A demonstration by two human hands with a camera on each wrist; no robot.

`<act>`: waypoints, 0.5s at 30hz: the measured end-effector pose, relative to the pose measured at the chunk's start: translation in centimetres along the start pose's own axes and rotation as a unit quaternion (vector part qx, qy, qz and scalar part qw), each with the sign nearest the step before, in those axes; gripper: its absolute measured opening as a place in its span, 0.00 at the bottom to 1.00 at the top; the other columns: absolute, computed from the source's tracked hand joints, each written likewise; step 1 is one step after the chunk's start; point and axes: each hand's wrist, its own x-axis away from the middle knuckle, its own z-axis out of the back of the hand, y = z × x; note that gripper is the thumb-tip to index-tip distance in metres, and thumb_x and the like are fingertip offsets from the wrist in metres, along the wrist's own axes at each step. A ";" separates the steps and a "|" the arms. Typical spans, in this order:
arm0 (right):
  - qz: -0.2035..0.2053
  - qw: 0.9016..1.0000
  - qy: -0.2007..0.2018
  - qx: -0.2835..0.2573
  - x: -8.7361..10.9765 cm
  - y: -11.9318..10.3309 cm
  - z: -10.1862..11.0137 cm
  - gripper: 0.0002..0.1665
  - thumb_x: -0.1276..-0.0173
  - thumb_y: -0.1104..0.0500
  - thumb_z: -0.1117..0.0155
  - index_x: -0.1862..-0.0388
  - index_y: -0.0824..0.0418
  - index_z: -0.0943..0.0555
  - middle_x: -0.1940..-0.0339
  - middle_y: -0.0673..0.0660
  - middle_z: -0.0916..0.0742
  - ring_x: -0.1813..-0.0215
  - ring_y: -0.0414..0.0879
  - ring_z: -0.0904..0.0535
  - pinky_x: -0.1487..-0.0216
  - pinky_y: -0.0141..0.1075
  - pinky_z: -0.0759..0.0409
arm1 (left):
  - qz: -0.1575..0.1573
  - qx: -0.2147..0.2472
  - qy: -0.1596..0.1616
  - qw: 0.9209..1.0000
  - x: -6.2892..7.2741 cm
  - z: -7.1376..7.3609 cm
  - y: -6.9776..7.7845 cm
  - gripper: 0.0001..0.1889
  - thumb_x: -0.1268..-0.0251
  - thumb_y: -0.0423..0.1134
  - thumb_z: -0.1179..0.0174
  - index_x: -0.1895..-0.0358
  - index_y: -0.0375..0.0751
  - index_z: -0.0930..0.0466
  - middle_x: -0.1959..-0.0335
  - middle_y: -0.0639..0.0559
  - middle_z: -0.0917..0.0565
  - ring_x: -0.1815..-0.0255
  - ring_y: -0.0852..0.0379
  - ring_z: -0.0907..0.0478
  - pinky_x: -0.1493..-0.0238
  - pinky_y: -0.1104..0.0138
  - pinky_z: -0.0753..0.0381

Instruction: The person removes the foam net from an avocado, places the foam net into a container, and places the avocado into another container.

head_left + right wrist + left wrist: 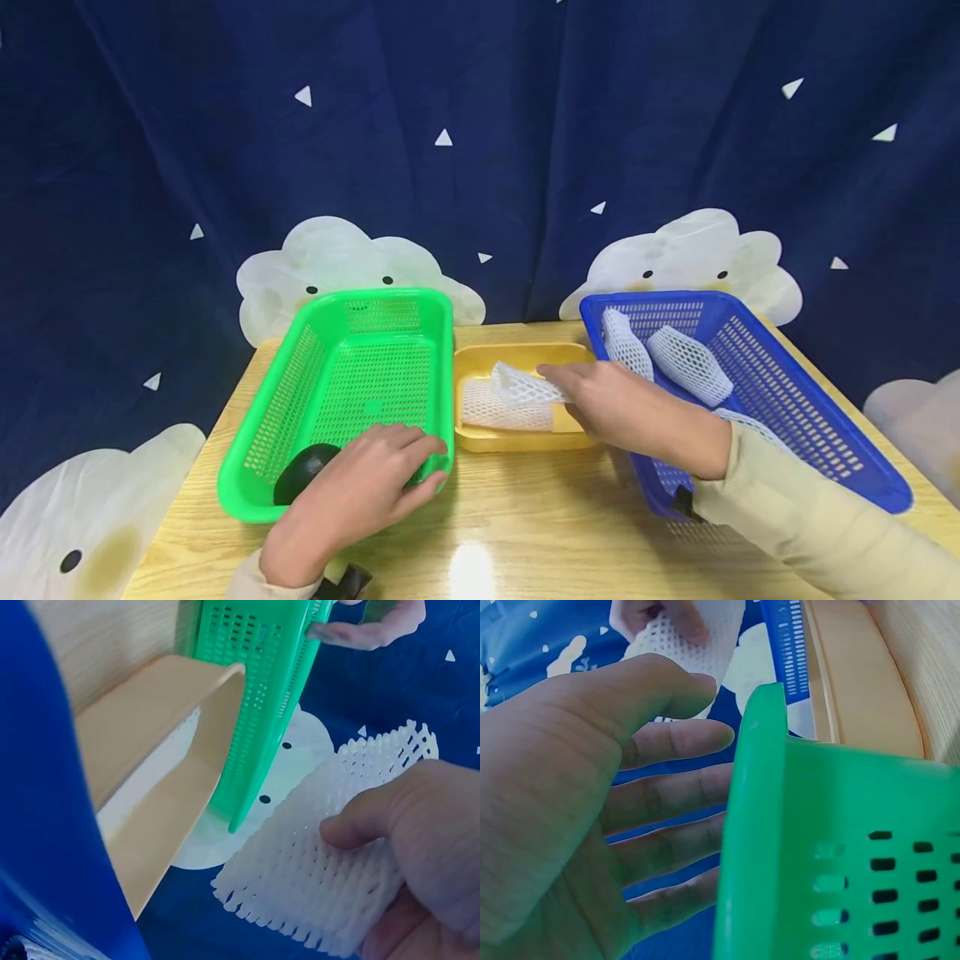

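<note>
Navy curtain (487,125) is hanging behind; the right hand (618,408) is pinching a foam net sleeve (525,387) pointing leftward, toward the green basket (375,375) and unclenched left hand (363,475).

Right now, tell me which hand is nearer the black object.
Left. The left hand is at the green basket, beside the black object; the right hand is farther right, holding white netting over the yellow tray.
</note>
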 end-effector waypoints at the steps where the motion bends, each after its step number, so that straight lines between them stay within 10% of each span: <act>1: -0.004 1.000 -0.007 -0.002 -0.2 0.1 0.0 0.27 0.41 0.74 0.31 0.40 0.68 0.19 0.67 0.54 0.10 0.72 0.38 0.19 0.72 0.28 0.17 | -0.001 0.000 0.001 1.000 0.0 0.0 0.0 0.06 0.37 0.43 0.30 0.61 0.48 0.14 0.70 0.61 0.16 0.69 0.65 0.20 0.62 0.65 0.16; 15: 0.000 0.999 -0.024 -0.025 -4.0 2.3 -1.4 0.18 0.39 0.75 0.36 0.53 0.60 0.16 0.64 0.55 0.09 0.64 0.45 0.12 0.62 0.41 0.12 | -0.004 -0.014 -0.014 1.000 0.0 -0.1 0.3 0.05 0.36 0.43 0.31 0.61 0.49 0.14 0.69 0.60 0.15 0.68 0.64 0.19 0.60 0.64 0.16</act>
